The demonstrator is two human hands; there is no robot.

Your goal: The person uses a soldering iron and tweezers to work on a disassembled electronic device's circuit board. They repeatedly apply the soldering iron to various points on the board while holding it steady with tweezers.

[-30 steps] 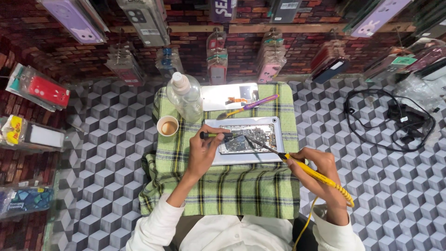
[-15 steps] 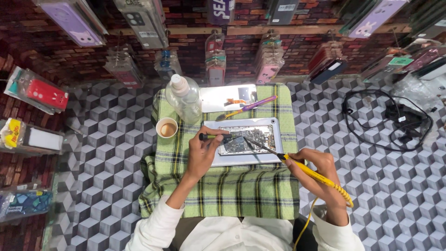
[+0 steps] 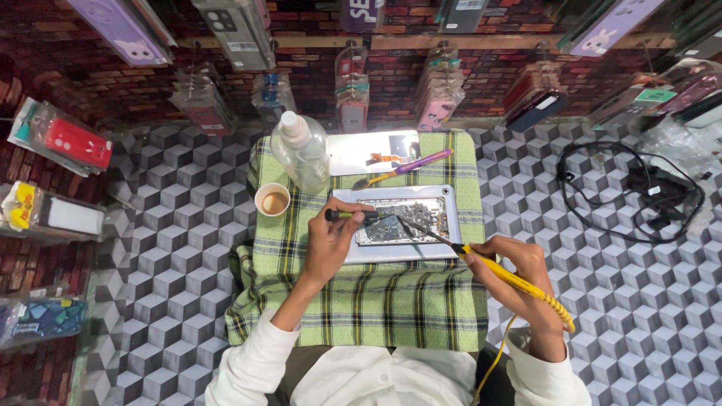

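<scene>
An opened phone (image 3: 402,220) with its circuit board showing lies on a grey tray (image 3: 391,252) on a green plaid cloth (image 3: 368,301). My left hand (image 3: 331,239) holds a thin dark tool (image 3: 347,215) whose tip rests at the left edge of the board. My right hand (image 3: 515,274) grips a yellow-handled soldering iron (image 3: 511,277). Its dark tip reaches up-left onto the middle of the board. A yellow cord trails from the handle down past my right sleeve.
A clear plastic bottle (image 3: 299,150) and a small paper cup (image 3: 272,201) stand at the cloth's left back. A white panel (image 3: 361,153) and a purple-handled tool (image 3: 410,167) lie behind the tray. A coiled black cable (image 3: 632,188) lies on the right. Packaged phone cases hang around.
</scene>
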